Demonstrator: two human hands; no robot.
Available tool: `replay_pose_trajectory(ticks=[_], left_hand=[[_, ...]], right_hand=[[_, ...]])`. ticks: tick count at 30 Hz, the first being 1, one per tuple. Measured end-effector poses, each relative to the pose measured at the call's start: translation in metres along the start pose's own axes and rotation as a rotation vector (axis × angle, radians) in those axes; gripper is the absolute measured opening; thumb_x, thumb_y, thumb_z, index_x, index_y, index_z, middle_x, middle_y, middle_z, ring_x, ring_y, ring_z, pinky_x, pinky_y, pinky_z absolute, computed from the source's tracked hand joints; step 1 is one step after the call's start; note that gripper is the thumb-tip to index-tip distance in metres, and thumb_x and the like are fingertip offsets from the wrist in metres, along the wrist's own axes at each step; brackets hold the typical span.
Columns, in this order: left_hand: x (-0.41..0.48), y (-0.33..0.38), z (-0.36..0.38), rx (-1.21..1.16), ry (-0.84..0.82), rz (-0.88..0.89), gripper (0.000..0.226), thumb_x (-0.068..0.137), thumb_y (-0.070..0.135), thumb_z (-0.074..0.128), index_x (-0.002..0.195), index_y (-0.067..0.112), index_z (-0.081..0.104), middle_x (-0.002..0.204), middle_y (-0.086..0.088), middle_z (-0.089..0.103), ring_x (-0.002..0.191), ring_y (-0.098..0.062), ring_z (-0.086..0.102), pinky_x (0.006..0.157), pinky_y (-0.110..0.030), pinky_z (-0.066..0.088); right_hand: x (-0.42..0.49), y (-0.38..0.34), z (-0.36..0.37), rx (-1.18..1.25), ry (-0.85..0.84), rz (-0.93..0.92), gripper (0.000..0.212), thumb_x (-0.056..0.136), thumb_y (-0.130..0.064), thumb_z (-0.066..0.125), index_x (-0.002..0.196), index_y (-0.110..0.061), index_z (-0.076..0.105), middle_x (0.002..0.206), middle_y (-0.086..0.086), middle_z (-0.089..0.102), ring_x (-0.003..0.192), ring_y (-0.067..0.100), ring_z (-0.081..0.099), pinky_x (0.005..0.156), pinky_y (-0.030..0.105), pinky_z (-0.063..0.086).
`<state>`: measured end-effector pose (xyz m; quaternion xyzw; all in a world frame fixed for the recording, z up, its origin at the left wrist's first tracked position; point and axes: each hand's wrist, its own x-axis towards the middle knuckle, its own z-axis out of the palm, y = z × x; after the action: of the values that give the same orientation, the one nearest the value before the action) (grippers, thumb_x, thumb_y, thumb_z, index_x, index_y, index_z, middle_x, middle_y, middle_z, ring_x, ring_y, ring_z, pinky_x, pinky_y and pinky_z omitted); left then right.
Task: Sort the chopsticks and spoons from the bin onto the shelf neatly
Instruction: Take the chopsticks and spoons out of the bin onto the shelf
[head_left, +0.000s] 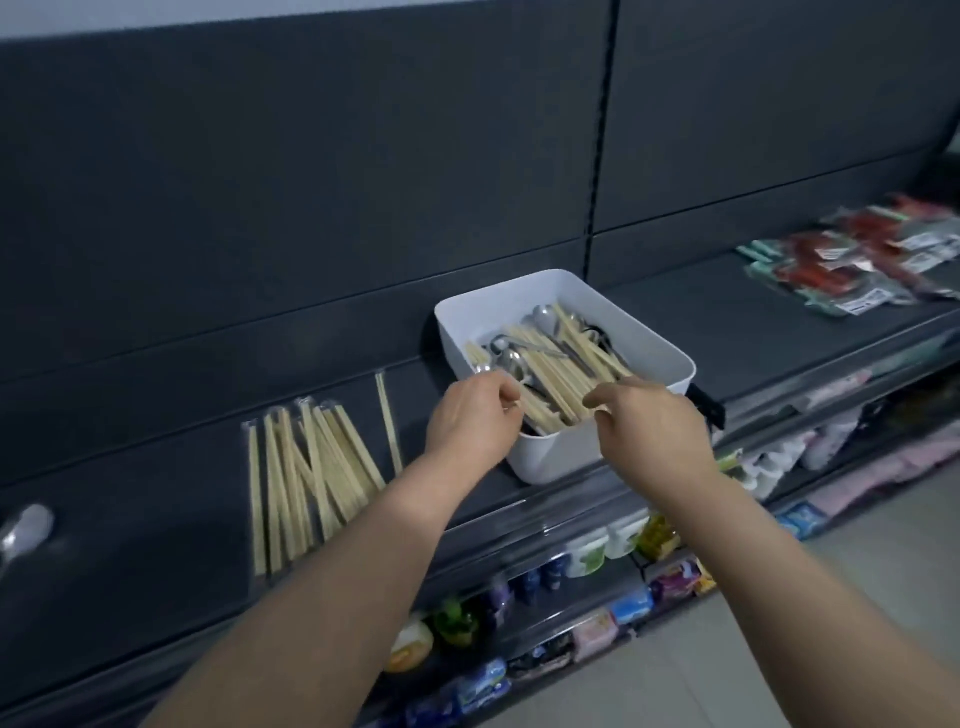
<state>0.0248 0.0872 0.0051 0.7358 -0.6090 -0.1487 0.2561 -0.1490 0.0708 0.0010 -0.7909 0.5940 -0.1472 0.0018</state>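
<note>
A white bin (654, 358) stands on the dark shelf (156, 519), holding several wooden chopsticks (566, 369) mixed with metal spoons (543, 317). My left hand (475, 421) is at the bin's near left rim, its fingers curled and pinching the near ends of chopsticks. My right hand (649, 421) hovers over the bin's near edge, thumb and fingers bent toward the chopstick ends; whether it grips any I cannot tell. To the left on the shelf lies a row of wrapped chopsticks (306, 478), with one single pair (388, 421) beside it. A spoon (26, 530) lies at the far left.
Red and green packaged goods (857, 260) lie on the shelf at the far right. Lower shelves below hold bottles, cups and small packets (587, 556). The shelf's dark back panel rises right behind the bin. Grey floor shows at the bottom right.
</note>
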Motion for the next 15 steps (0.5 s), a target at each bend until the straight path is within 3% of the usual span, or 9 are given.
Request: replay_pose_trajectory(ticks=[5,10,15], left_hand=[[0.029,0.027,0.020,0.084,0.009,0.020,0.021,0.091,0.017,0.055,0.108,0.021,0.067,0.108,0.001,0.068,0.102,-0.020,0.062,0.087,-0.037,0.052],[0.068,0.023,0.027,0.112,0.045,-0.024,0.024,0.090,0.009,0.050,0.104,0.016,0.069,0.103,-0.001,0.069,0.099,-0.022,0.062,0.081,-0.032,0.051],[0.114,0.020,0.043,0.108,-0.044,-0.074,0.023,0.088,0.007,0.050,0.103,0.014,0.066,0.106,-0.005,0.066,0.099,-0.026,0.061,0.078,-0.033,0.052]], right_hand=[[0.025,0.034,0.000,0.041,0.034,0.006,0.034,0.093,-0.015,0.049,0.118,-0.032,0.064,0.113,-0.007,0.067,0.100,0.020,0.063,0.073,0.032,0.043],[0.064,0.042,0.015,0.071,-0.035,-0.037,0.031,0.093,-0.020,0.048,0.117,-0.032,0.064,0.114,-0.007,0.068,0.102,0.021,0.063,0.080,0.033,0.047],[0.108,0.053,0.028,0.053,-0.173,0.027,0.035,0.089,-0.013,0.045,0.112,-0.031,0.066,0.107,0.000,0.069,0.097,0.027,0.063,0.075,0.033,0.052]])
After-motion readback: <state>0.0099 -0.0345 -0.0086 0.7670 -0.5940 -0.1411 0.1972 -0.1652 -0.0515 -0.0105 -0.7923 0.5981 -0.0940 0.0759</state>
